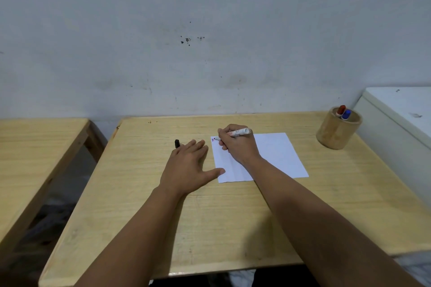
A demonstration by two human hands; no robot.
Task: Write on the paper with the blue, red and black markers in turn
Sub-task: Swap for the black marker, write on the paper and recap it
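Head view, places given from the paper (275, 154), which is lying flat on the wooden table (210, 216).

- Right hand (238, 147): resting on the paper's upper left part, fingers curled tight and pinching the black marker (235, 133). The white barrel is slanting up to the right; the dark tip is pointing down-left, at or touching the sheet near its upper left corner.
- Marks (213, 139): short red and blue strokes sitting at the paper's upper left corner, just beside the tip.
- Left hand (189, 168): lying palm down on the table just left of the paper, fingers spread and flat, gripping nothing; the thumb tip is touching the sheet's left edge near its lower corner.
- Black cap (177, 143): lying on the table left of the paper, just beyond the left fingertips.
- Wooden pen holder (338, 133): standing right of the paper, apart from it, near the table's far right corner.
- Red marker (341, 110) and blue marker (346, 114): standing capped in the holder, side by side.
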